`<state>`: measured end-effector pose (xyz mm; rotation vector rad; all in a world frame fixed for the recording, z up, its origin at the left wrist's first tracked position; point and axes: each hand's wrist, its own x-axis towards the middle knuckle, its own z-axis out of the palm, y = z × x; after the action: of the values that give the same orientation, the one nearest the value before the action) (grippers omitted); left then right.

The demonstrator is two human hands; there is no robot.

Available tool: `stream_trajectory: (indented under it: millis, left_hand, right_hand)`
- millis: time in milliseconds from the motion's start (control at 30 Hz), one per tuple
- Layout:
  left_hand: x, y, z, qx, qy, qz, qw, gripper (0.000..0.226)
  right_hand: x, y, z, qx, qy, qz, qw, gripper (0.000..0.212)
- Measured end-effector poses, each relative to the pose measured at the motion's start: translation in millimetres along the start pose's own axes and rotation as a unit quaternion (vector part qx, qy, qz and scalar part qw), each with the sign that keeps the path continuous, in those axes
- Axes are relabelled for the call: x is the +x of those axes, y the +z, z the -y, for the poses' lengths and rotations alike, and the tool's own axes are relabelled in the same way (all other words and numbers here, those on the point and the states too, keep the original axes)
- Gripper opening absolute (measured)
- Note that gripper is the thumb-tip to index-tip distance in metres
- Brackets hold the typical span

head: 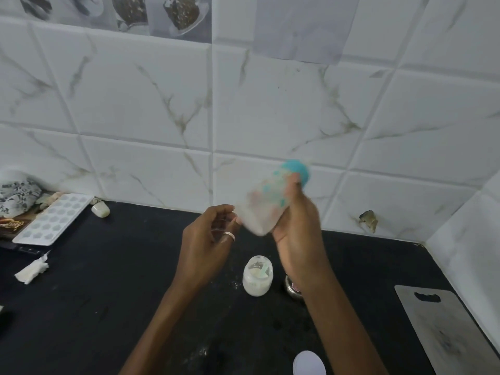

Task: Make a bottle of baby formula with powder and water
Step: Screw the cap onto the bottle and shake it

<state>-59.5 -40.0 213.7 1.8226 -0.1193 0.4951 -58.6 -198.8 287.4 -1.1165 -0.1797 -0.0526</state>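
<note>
My right hand (296, 228) grips a baby bottle (266, 204) with a teal cap. The bottle is tilted, cap toward the upper right, and blurred by motion; milky white liquid shows inside. Just left of the bottle's base, my left hand (208, 234) has its fingers curled, and something small and clear seems to sit in them. A glass jar of white powder (257, 276) stands open on the black counter (108, 307) below my hands. A white lid (308, 364) lies near the front edge.
A small steel cup (292, 289) sits behind my right wrist. A steel cutting board (449, 331) lies at the right. At the left are a white ice tray (51, 219), a crumpled tissue (32, 270) and a patterned cloth (16, 194). Tiled walls meet at the right corner.
</note>
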Motion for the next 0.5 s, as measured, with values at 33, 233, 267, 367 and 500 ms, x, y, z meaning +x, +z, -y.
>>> stream_trajectory:
  millis: [33,233,267,367,500]
  left_hand:
    - [-0.2,-0.6,-0.2,0.003,0.008,0.011,1.000,0.038]
    - [-0.7,0.6,1.3,-0.002,-0.006,-0.013,1.000,0.025]
    - [-1.2,0.7,1.0,-0.008,-0.009,-0.015,1.000,0.022]
    - [-1.3,-0.7,1.5,-0.004,-0.010,-0.009,1.000,0.022]
    - [-1.3,-0.6,2.9,0.019,0.005,0.014,1.000,0.038]
  right_hand:
    - [-6.5,2.0,-5.7,-0.045,0.009,0.043,0.998,0.049]
    - [10.3,-5.7,16.0,0.097,-0.004,-0.048,0.994,0.033]
    - [13.7,-6.0,19.1,0.110,-0.009,-0.078,0.991,0.035]
    - [5.7,-0.5,10.9,0.065,-0.018,-0.026,0.997,0.045]
    - [-9.7,2.6,1.9,-0.049,-0.013,0.092,0.994,0.045]
